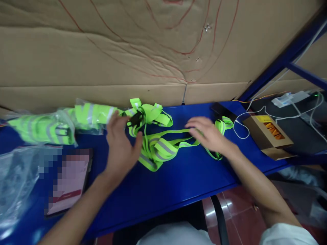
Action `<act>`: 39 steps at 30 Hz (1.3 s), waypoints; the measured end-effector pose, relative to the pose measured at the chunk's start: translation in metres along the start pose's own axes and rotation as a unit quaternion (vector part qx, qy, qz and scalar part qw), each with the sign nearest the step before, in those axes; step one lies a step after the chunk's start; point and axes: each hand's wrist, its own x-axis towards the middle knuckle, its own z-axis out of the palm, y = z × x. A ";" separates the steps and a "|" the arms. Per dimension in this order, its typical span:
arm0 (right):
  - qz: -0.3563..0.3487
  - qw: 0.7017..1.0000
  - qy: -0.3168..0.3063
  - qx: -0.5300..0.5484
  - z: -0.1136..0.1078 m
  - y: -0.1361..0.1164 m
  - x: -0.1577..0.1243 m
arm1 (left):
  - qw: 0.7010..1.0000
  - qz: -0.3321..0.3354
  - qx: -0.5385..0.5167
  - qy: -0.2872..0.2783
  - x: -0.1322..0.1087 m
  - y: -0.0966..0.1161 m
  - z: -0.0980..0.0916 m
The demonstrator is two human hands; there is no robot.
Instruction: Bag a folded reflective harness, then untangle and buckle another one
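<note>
A tangle of fluorescent yellow-green reflective straps [163,148] with silver stripes lies loose on the blue table [194,180]. My left hand [121,143] is at its left side, thumb and fingers apart, close to a black buckle [136,118] on the straps. Whether the fingers touch the buckle I cannot tell. Over the right part of the straps hovers my right hand [208,133], slightly blurred, with its fingers stretched out to the left. Beyond that hand a looped strap end [223,125] shows, and part of the strap under the hand is hidden.
Bagged reflective straps [48,129] lie at the back left. Nearer are a clear plastic bag [17,180] and a tablet-like panel [70,180]. To the right are a black object [222,111], a white cable [242,131] and an opened cardboard box [268,132]. Cardboard [102,61] stands behind.
</note>
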 end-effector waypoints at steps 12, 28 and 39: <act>-0.112 0.984 -0.131 -0.047 0.019 -0.023 -0.018 | 0.946 0.157 0.152 -0.240 -0.030 0.005 -0.002; 0.044 0.843 -0.229 0.485 0.006 -0.048 -0.017 | 0.949 0.216 0.042 -0.227 -0.042 0.021 -0.001; 0.191 0.819 -0.019 0.540 0.019 -0.029 -0.024 | 0.948 0.172 0.107 -0.246 -0.041 0.020 0.000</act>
